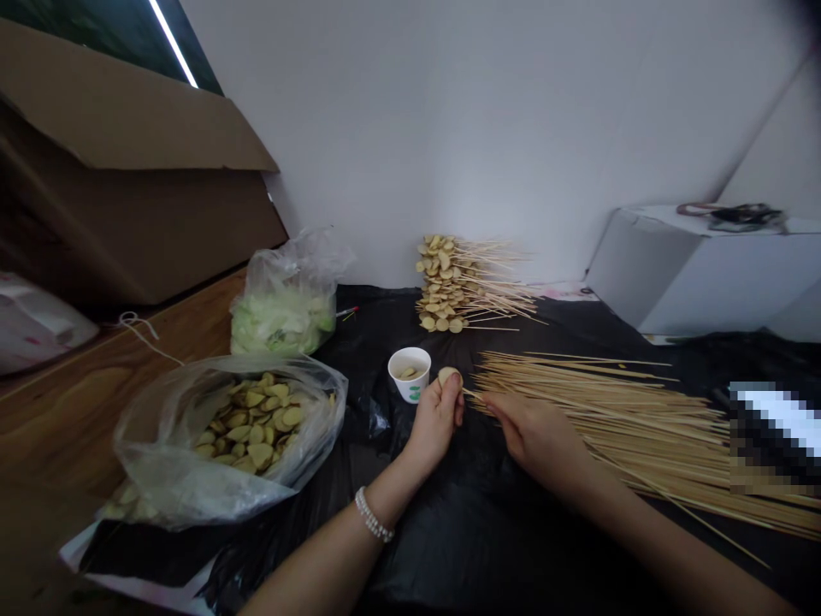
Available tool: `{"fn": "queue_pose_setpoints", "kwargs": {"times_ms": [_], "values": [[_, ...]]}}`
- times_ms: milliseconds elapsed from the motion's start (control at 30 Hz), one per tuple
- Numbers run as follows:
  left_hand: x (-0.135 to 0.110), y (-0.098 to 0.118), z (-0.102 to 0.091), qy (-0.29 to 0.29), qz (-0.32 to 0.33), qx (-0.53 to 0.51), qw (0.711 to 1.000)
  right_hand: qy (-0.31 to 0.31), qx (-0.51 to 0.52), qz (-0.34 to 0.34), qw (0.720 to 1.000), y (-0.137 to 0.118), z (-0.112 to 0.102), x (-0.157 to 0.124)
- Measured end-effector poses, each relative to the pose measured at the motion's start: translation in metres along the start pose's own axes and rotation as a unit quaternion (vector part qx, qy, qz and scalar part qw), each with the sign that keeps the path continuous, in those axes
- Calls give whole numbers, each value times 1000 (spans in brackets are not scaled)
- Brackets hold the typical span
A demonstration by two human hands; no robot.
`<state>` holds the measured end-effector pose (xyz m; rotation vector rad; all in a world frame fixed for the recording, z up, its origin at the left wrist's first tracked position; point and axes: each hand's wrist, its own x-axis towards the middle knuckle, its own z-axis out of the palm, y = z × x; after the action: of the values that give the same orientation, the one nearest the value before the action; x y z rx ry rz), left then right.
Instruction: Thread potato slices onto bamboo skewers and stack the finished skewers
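Between the thumb and fingers of my left hand (pixel 437 419) is a pale potato slice (pixel 448 374). My right hand (pixel 527 428) pinches a thin bamboo skewer (pixel 473 394), its tip end pointing at the slice. Whether the tip has entered the slice is hidden by my fingers. Just beyond my left hand stands a white paper cup (pixel 410 392) with some slices inside. An open plastic bag (pixel 154 470) full of similar slices lies to the left. Under and beyond my right hand, many loose skewers (pixel 629 419) are spread out.
At the back, loaded skewers (pixel 442 287) are stacked against the wall. A bag of pale green vegetable pieces (pixel 282 316) sits back left, near a cardboard box (pixel 141 197). A white box (pixel 699 274) stands at right. Black plastic sheeting (pixel 468 530) covers the work surface.
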<state>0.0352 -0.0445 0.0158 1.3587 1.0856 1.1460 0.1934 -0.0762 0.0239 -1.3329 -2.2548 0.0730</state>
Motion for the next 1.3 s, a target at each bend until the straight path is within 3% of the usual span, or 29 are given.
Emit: {"fn": "queue_pose_setpoints", "kwargs": {"times_ms": [633,900,1000,1167,1300], "values": [[-3,-10,6,-7,-5,-21,1000,-3,2,25,1000,-3,12,-1],[-4,-15,12,-66,1,-21,998,13,30,19,999,-3,12,6],[0,-9,6,-55,9,-7,998,6,58,15,998,-4,10,8],[3,1,-4,13,35,21,999,7,24,15,1000,-1,13,5],[3,0,-2,10,31,24,999,-5,19,18,1000,2,17,3]]}}
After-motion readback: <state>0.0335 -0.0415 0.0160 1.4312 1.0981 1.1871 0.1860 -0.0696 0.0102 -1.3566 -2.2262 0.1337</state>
